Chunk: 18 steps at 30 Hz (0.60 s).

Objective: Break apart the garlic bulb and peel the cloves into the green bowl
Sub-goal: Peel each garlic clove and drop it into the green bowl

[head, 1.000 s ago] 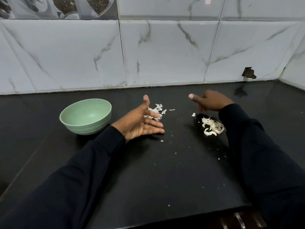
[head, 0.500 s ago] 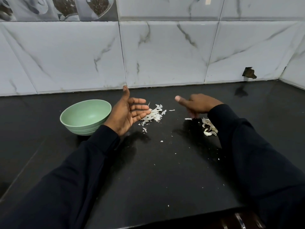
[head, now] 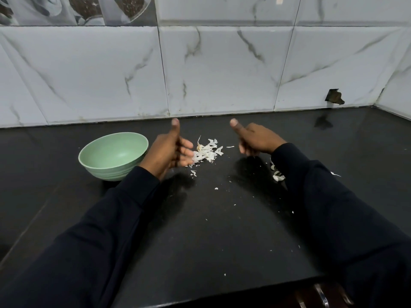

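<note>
The green bowl stands on the black counter at the left, and I see nothing inside it. My left hand hovers just right of the bowl with its thumb up and its blurred fingers loosely extended, holding nothing. A pile of white garlic peels lies beside those fingers. My right hand is raised to the right of the peels, thumb pointing up, fingers curled in with nothing visible in them. A few pale garlic cloves lie by my right sleeve, which hides part of them.
Small peel flakes are scattered over the black counter. A marble tile wall runs along the back and turns at the right corner, with a chipped hole. A metal handle shows below the counter's front edge.
My left hand turned from palm-up to thumb-up and drew back beside the bowl. My right hand shifted left, and its sleeve now covers more of the cloves.
</note>
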Each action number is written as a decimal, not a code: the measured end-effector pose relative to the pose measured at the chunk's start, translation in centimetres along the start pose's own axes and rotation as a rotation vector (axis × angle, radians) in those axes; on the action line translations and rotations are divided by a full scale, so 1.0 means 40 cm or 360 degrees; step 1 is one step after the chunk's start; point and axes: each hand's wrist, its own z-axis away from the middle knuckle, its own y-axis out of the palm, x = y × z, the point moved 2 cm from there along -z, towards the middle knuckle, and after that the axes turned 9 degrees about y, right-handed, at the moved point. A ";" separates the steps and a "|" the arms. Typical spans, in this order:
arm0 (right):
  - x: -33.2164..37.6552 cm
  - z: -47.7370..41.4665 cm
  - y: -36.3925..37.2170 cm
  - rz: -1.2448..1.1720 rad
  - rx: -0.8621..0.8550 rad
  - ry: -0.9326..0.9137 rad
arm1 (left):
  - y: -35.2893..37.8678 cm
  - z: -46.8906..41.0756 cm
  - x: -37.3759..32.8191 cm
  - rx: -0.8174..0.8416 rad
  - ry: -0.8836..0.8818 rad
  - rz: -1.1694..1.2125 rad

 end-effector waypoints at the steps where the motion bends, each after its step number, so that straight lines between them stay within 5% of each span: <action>1: 0.005 0.001 0.014 0.0186 0.0065 0.0014 | 0.005 0.004 0.006 0.0046 -0.0051 -0.0124; 4: 0.045 0.001 0.072 0.0415 0.0146 -0.0111 | 0.018 0.013 0.023 0.0192 -0.0196 -0.0210; 10: 0.052 0.011 0.064 -0.0259 -0.0092 -0.0286 | 0.019 0.003 0.024 0.0149 -0.0109 0.0142; 13: 0.028 0.011 0.033 -0.0030 -0.0251 -0.0182 | 0.011 0.001 0.027 0.0141 -0.0121 0.0229; 18: 0.059 0.012 0.089 0.0500 0.0053 -0.0169 | 0.019 0.006 0.040 0.0219 -0.0229 -0.0009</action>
